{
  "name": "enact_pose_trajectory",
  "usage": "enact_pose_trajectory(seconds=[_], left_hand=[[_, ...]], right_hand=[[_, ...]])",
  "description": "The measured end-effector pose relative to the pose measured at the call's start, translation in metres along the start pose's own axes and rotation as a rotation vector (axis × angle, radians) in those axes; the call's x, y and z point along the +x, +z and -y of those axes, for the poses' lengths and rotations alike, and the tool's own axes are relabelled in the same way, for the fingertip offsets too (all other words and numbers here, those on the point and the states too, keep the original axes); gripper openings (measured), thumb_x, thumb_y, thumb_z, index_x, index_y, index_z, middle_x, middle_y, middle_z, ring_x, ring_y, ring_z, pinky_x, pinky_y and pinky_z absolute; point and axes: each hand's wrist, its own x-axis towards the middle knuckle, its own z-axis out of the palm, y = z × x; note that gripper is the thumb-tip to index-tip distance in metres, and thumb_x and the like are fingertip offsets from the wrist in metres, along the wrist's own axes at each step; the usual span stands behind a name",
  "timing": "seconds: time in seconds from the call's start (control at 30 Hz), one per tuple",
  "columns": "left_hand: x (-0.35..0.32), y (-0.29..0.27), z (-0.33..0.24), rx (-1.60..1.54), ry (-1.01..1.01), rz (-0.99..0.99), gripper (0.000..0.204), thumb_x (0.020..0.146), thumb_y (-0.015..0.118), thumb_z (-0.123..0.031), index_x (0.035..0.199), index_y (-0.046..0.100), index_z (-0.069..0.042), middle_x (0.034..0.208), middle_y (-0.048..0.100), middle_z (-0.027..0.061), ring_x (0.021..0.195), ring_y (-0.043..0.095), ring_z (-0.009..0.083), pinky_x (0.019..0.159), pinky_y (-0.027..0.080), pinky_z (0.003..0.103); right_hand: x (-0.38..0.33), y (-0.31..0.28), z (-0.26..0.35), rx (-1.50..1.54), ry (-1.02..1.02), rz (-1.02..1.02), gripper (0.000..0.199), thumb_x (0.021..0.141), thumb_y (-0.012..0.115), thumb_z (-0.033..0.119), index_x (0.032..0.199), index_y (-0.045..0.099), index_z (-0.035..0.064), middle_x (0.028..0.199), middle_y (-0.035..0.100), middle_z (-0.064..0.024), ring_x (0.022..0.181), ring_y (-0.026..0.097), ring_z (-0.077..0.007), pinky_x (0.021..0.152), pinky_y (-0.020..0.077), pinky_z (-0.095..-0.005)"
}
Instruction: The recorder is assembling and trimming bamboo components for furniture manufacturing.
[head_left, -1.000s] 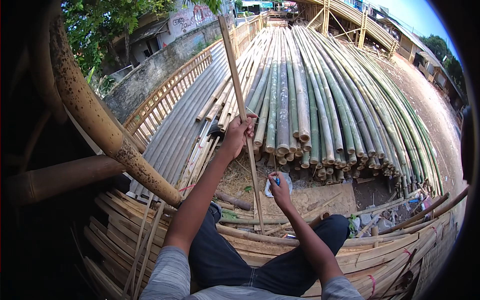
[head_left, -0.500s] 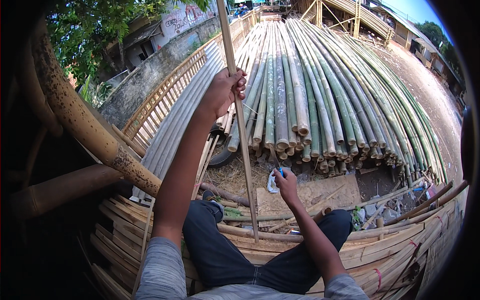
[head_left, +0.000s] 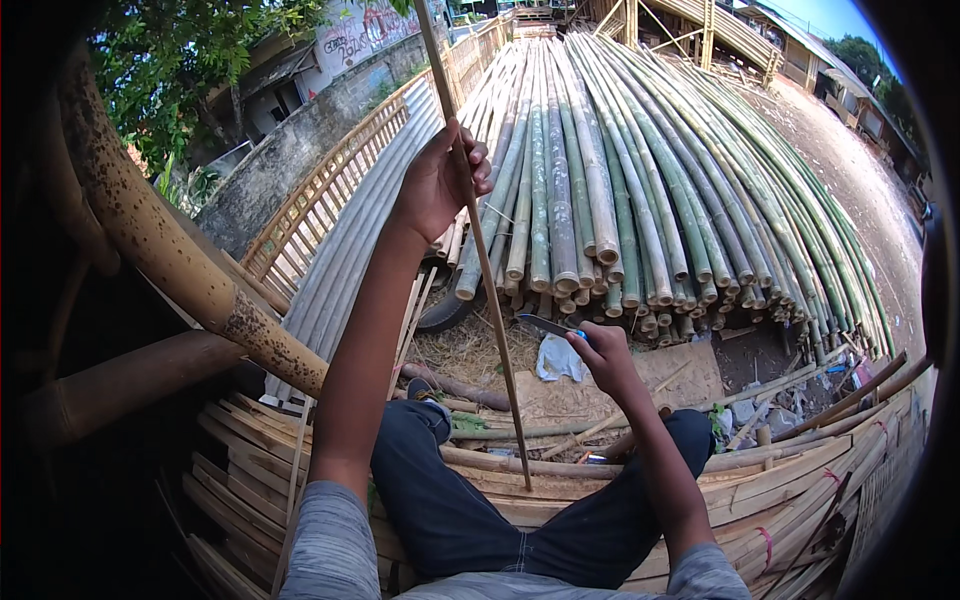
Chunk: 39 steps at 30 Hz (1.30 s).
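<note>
My left hand (head_left: 440,180) is raised and closed around a long thin bamboo strip (head_left: 490,300). The strip runs from the top of the view down to the woven slats near my knees. My right hand (head_left: 603,358) sits lower, to the right of the strip, gripping a knife (head_left: 545,325) whose blade points left toward the strip. The blade is close to the strip but apart from it. My legs in dark trousers (head_left: 470,500) rest over the bamboo slats.
A large stack of long bamboo poles (head_left: 620,180) lies ahead, cut ends facing me. Thick bamboo posts (head_left: 170,260) cross at the left. Curved bamboo slats (head_left: 800,500) surround my seat. A bamboo fence (head_left: 320,200) and a wall stand at the left; litter lies on the ground.
My left hand has slid up the strip and lifted higher. My right hand with the knife has stayed low, just right of the strip.
</note>
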Motion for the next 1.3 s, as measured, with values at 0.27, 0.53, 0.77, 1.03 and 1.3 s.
enact_pose_trajectory(seconds=[0.27, 0.53, 0.77, 1.03, 1.3], left_hand=[[0.007, 0.0, -0.004, -0.123, -0.028, 0.095, 0.044, 0.094, 0.049, -0.053, 0.074, 0.041, -0.014, 0.055, 0.022, -0.0073, 0.045, 0.02, 0.004, 0.039, 0.018, 0.02], [-0.003, 0.027, -0.007, -0.081, -0.067, 0.172, 0.048, 0.093, 0.045, -0.057, 0.074, 0.038, -0.014, 0.058, 0.02, -0.0063, 0.048, 0.018, 0.0058, 0.042, 0.018, 0.022], [-0.008, 0.023, -0.013, -0.032, -0.048, 0.118, 0.049, 0.093, 0.043, -0.058, 0.074, 0.037, -0.014, 0.058, 0.02, -0.0059, 0.048, 0.018, 0.0063, 0.043, 0.018, 0.023], [-0.011, 0.02, -0.014, -0.119, -0.053, 0.191, 0.045, 0.095, 0.044, -0.054, 0.074, 0.037, -0.015, 0.057, 0.02, -0.0064, 0.048, 0.019, 0.0056, 0.043, 0.018, 0.022], [-0.003, 0.041, -0.009, -0.15, -0.096, 0.29, 0.048, 0.096, 0.038, -0.057, 0.075, 0.038, -0.014, 0.058, 0.02, -0.0057, 0.048, 0.019, 0.007, 0.044, 0.02, 0.023]], right_hand=[[0.034, -0.021, 0.05, -0.417, -0.356, 0.05, 0.041, 0.09, 0.06, 0.037, 0.068, 0.047, 0.0046, 0.055, 0.051, -0.0129, 0.05, 0.053, -0.0337, 0.049, 0.0388, -0.0444], [0.093, -0.031, 0.098, -0.545, -0.484, 0.042, 0.04, 0.09, 0.062, 0.032, 0.065, 0.044, 0.0069, 0.05, 0.046, -0.0097, 0.041, 0.046, -0.0281, 0.045, 0.0361, -0.0433], [0.062, -0.015, 0.075, -0.677, -0.577, 0.299, 0.04, 0.091, 0.058, 0.041, 0.068, 0.05, 0.0099, 0.048, 0.051, -0.0073, 0.042, 0.052, -0.0267, 0.041, 0.0374, -0.0402], [0.051, -0.003, 0.059, -0.606, -0.535, 0.225, 0.045, 0.091, 0.057, 0.046, 0.064, 0.047, 0.0103, 0.042, 0.04, -0.0055, 0.034, 0.042, -0.0239, 0.039, 0.0333, -0.0391], [0.088, -0.022, 0.097, -0.591, -0.59, 0.017, 0.045, 0.092, 0.054, 0.045, 0.064, 0.049, 0.0112, 0.041, 0.041, -0.0048, 0.034, 0.044, -0.0233, 0.038, 0.0329, -0.0381]])
